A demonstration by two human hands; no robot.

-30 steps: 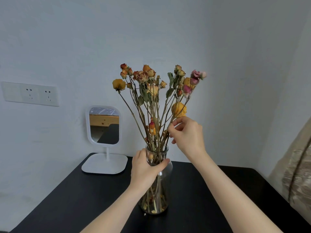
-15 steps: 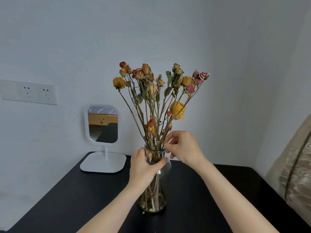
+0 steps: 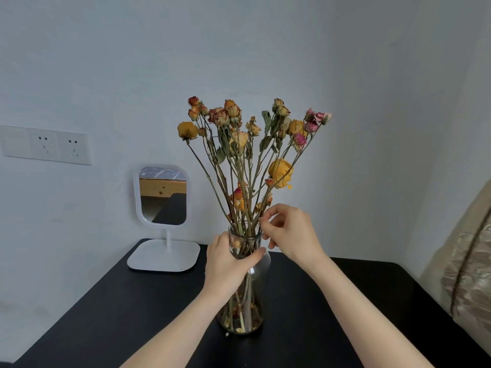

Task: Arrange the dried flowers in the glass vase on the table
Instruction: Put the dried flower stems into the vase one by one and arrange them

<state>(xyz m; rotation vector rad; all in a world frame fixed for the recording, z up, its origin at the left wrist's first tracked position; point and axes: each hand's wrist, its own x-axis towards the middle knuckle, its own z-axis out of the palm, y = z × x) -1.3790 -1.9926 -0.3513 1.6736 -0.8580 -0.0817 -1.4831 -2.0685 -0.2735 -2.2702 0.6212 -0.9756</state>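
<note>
A clear glass vase [image 3: 256,293] stands upright on the black table [image 3: 111,309]. A bunch of dried flowers [image 3: 249,144] with yellow, orange and pink heads fans out of its mouth. My left hand [image 3: 225,264] grips the vase's neck, thumb across the front. Just above the rim on the right, my right hand [image 3: 289,232] pinches the stems between thumb and forefinger. Stem ends and loose petals lie in the vase's bottom.
A white standing mirror [image 3: 162,197] sits at the table's back left, near the wall. A wall socket plate [image 3: 46,144] is further left. Patterned beige fabric [image 3: 467,272] hangs past the table's right edge.
My right hand has slid down the stems from beside the low yellow flower to just above the vase's rim. The left hand has stayed on the neck.
</note>
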